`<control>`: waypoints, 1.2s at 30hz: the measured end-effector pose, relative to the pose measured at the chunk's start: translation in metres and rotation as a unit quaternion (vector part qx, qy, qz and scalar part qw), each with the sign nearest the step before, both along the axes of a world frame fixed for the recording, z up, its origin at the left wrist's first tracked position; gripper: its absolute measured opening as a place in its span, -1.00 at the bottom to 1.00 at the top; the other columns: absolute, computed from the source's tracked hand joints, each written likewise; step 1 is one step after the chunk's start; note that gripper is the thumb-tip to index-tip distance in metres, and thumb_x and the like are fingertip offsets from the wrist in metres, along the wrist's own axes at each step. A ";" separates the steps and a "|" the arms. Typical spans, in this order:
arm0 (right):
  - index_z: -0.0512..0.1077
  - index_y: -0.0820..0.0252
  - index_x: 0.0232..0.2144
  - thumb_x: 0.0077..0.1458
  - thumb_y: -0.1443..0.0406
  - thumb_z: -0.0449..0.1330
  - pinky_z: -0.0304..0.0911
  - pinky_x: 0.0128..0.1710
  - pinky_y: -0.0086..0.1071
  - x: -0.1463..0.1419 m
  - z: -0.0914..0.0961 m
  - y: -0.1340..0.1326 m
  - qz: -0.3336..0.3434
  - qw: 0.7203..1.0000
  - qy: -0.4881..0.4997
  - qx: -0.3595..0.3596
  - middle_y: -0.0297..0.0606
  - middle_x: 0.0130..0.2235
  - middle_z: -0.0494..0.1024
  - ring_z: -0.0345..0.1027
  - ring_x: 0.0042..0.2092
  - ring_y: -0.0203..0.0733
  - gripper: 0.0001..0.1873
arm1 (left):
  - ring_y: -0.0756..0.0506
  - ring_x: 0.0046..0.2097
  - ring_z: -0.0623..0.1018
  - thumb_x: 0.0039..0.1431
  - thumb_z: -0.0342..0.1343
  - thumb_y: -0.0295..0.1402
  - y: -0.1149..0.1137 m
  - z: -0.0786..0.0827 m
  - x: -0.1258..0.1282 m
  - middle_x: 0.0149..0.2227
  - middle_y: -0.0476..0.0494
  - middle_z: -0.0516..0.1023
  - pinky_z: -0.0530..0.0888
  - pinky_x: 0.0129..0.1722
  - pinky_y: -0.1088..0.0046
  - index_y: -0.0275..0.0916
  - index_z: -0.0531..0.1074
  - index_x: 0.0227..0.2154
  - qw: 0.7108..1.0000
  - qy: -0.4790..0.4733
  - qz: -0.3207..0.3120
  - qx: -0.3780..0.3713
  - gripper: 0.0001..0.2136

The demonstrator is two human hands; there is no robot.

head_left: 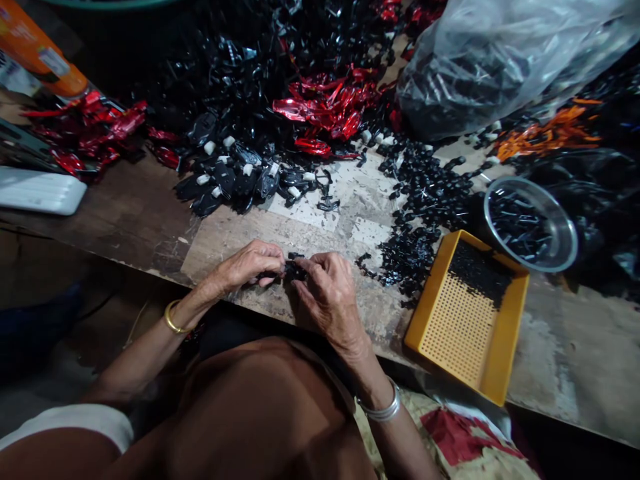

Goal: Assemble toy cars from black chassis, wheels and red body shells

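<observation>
Close to the table's front edge, both hands meet over a small black plastic part [296, 256]. My left hand [257, 262] is closed, its thumb and fingers pinching at the part's left side. From the right, my right hand [327, 293] pinches the same part, its fingers hiding most of it. Beyond the hands lie black plastic pieces with white bits [227, 179]. To the right spreads a heap of tiny black parts [413, 233]. A yellow tray [514, 327] with a perforated floor holds thin black pieces at its far end.
A clear round tub [564, 230] of black parts stands behind the tray. Further back are red shiny pieces [330, 110], a clear plastic bag [480, 60] and orange pieces [547, 130]. An orange bottle [45, 50] and a white object [40, 191] are at the left.
</observation>
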State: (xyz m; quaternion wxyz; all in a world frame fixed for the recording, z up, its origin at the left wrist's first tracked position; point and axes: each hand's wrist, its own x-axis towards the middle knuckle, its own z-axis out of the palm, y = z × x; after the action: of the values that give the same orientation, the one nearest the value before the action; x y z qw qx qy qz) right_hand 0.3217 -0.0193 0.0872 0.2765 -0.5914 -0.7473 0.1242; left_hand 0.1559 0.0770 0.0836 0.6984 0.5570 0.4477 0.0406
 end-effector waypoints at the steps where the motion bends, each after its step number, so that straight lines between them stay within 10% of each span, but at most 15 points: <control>1: 0.40 0.25 -0.05 0.20 0.31 0.05 0.17 -0.18 -0.20 -0.001 0.000 0.000 -0.003 1.000 -0.008 -0.002 -0.09 -0.21 0.38 0.23 -0.15 -0.06 -0.71 | 0.10 -0.69 0.14 -0.16 0.02 -0.29 0.000 -0.001 0.000 -0.77 0.08 0.24 0.01 -0.69 0.58 -0.26 0.31 -0.62 1.000 0.001 -0.003 0.002 -0.87; 24: 0.42 0.24 -0.08 0.20 0.32 0.06 0.12 -0.23 -0.22 -0.009 -0.003 -0.003 -0.010 0.998 -0.058 0.002 -0.13 -0.27 0.39 0.20 -0.21 -0.08 -0.74 | 0.07 -0.63 0.18 -0.14 0.02 -0.27 -0.003 0.014 -0.002 -0.71 0.09 0.26 0.11 -0.61 0.55 -0.23 0.27 -0.59 0.994 0.015 -0.087 0.070 -0.86; 36: 0.38 0.22 0.01 0.23 0.23 0.07 0.24 -0.24 -0.25 -0.006 -0.018 -0.008 -0.017 0.998 0.044 0.042 -0.13 -0.25 0.38 0.26 -0.21 -0.12 -0.66 | 0.08 -0.65 0.16 -0.13 0.01 -0.25 -0.010 0.008 0.001 -0.76 0.08 0.21 0.08 -0.63 0.53 -0.25 0.30 -0.69 0.995 0.031 -0.007 0.097 -0.81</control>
State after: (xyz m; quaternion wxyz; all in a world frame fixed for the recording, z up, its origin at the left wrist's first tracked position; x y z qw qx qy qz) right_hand 0.3158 -0.0277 0.0696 0.3360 -0.5860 -0.7285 0.1139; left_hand 0.1566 0.0668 0.0913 0.6270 0.6262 0.4594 0.0614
